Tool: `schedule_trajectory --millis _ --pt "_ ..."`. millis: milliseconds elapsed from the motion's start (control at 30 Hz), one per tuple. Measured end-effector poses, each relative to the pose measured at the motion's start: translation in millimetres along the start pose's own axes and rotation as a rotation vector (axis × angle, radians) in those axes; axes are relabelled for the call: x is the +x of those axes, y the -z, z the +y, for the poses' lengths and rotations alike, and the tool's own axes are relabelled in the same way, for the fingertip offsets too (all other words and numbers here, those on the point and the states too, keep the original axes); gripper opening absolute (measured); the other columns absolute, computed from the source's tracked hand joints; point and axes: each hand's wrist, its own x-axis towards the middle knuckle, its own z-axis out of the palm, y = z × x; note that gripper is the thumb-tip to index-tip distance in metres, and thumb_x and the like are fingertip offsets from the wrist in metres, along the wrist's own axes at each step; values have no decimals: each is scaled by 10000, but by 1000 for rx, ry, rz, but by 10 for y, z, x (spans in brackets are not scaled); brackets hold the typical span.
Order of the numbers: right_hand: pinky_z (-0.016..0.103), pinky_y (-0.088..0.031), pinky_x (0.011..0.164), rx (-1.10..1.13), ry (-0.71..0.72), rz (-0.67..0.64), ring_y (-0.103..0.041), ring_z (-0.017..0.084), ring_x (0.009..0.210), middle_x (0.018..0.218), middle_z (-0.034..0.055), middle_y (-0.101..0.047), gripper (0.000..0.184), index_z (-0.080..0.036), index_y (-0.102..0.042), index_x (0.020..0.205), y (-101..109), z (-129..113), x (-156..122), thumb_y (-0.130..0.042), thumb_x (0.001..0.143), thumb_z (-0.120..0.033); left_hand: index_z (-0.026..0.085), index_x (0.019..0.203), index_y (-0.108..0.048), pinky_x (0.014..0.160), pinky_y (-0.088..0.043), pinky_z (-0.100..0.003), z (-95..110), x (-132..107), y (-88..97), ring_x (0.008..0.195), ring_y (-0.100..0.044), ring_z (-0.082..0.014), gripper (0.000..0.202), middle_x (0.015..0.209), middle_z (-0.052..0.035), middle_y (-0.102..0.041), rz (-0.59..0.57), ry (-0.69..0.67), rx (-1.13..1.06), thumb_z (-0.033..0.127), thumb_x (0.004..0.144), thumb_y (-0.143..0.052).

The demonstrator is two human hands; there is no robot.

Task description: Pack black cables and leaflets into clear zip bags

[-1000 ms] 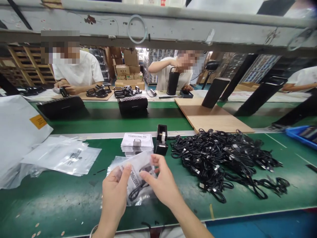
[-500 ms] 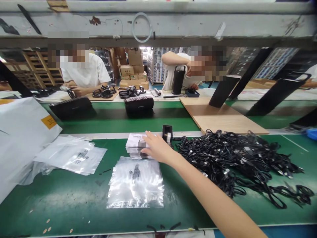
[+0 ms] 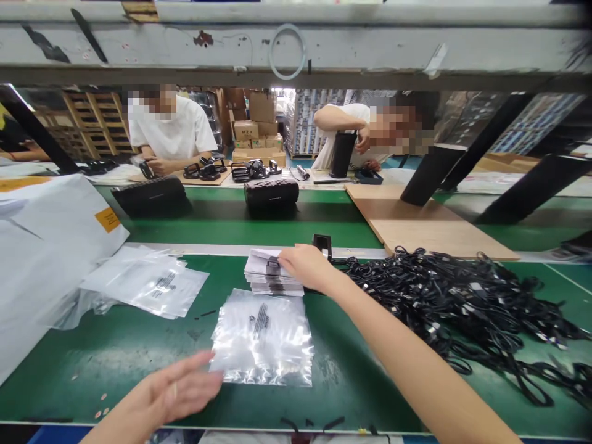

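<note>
My right hand (image 3: 308, 266) is at a stack of printed paper booklets (image 3: 268, 285). Its fingers are closed on the right edge of the top booklet (image 3: 264, 256), which looks slightly bent. Below that stack lies a pile of clear plastic bags (image 3: 263, 345) with small dark print. My left hand (image 3: 182, 388), a little blurred, hovers by the lower left corner of these bags. Its fingers are stretched out and hold nothing.
Bundled black cables (image 3: 444, 302) are heaped at right beside a tape dispenser (image 3: 322, 243). More plastic bags (image 3: 157, 283) and a large white sack (image 3: 50, 246) lie left. Black speakers (image 3: 272, 194) and a wooden board (image 3: 430, 225) occupy the green belt; two people sit opposite.
My left hand has come into view from below. My right hand's fingers have gone from lying over the booklets to gripping the top one's edge. The view has shifted slightly.
</note>
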Motion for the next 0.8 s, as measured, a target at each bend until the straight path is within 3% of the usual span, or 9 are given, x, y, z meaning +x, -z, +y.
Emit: schedule_trajectory --millis 67,133,200,300,400,467,567,633,800 --pt "388 -286 968 -14 96 38 -616 201 837 852 72 -692 234 -169 -664 833 -65 -175 -202 -455 804 -69 205 1074 -615 910 -418 -461 176 201 -269 1014 -577 -332 732 1100 -135 -637 -111 65 -145 734 580 -512" --pt "398 -199 1039 4 313 99 -574 187 979 1051 71 -647 258 -187 -640 918 -158 -327 -467 -419 841 -80 173 1086 -601 894 -442 -393 291 349 -506 1038 -567 -283 587 1103 -124 -635 -163 91 -200 608 698 -528" --pt "438 -149 1061 95 335 165 -478 223 1127 1189 83 -571 209 -197 -621 985 -257 -406 -742 -462 852 -168 166 1060 -607 809 -483 -328 328 429 -677 979 -596 -244 425 1036 -103 -664 -192 84 -159 445 740 -595" --pt "469 -276 1007 437 -97 294 -411 280 1184 1297 102 -465 452 -221 -504 1186 -383 -361 -1077 -587 769 -376 174 1000 -628 690 -490 -271 295 456 -828 839 -626 -202 336 913 -70 -691 -256 51 -12 399 752 -600" --pt "362 -485 758 974 -473 180 -586 235 929 1106 89 -607 421 -211 -531 1165 -468 -190 -1290 -547 789 -398 179 953 -635 678 -470 -263 248 480 -933 743 -611 -172 330 848 -50 -680 -288 -34 164 436 759 -566" --pt "288 -484 586 1186 -569 103 -604 192 718 907 72 -674 366 -174 -613 1051 -494 -65 -1400 -550 780 -413 188 938 -617 674 -460 -264 217 527 -1004 717 -593 -165 326 810 -31 -657 -185 -137 278 448 749 -558" --pt "242 -420 473 1188 -736 237 -516 141 555 785 56 -674 379 -149 -648 970 -483 72 -1574 -558 756 -448 202 822 -589 588 -427 -254 152 601 -1129 634 -544 -157 256 687 3 -582 -42 -312 516 441 751 -532" --pt "243 -418 477 1169 -810 283 -471 127 527 748 50 -665 399 -140 -653 956 -459 116 -1694 -553 750 -467 206 736 -578 569 -403 -264 95 619 -1232 600 -516 -158 214 662 8 -543 -65 -371 731 410 758 -518" --pt "243 -425 511 1200 -841 269 -459 127 558 756 47 -660 422 -125 -645 991 -457 138 -1896 -552 752 -459 201 714 -588 670 -394 -313 -32 624 -1459 766 -559 -214 178 802 -25 -556 -67 -359 1136 376 689 -602"
